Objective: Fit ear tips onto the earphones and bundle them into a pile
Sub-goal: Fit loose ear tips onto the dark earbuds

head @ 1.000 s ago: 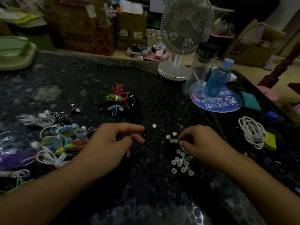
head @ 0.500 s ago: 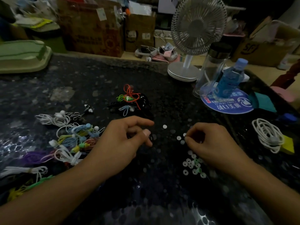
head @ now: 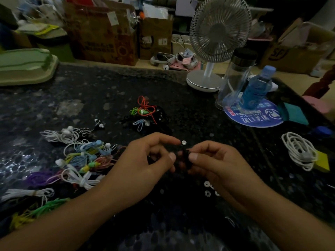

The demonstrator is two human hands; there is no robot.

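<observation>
My left hand (head: 145, 160) and my right hand (head: 213, 160) meet over the dark speckled table (head: 108, 91). Between their fingertips sits a small black earphone (head: 185, 156), pinched from both sides; its details are lost in the dim light. A single white ear tip (head: 184, 142) lies just beyond my fingers. Several loose white ear tips (head: 207, 187) lie under my right wrist, partly hidden. A pile of bundled earphones in many colours (head: 81, 160) lies to the left. A smaller heap of red, green, blue and black earphones (head: 145, 113) sits farther back.
A white desk fan (head: 215, 42) stands at the back right, beside a clear jar (head: 235, 78) and a blue bottle (head: 257, 87) on a round blue pad (head: 253, 116). A coiled white cable (head: 299, 151) lies at right. A green tray (head: 23, 66) sits far left.
My right hand left the ear tip heap and moved left and up to meet my left hand. Both hands now pinch the black earphone together.
</observation>
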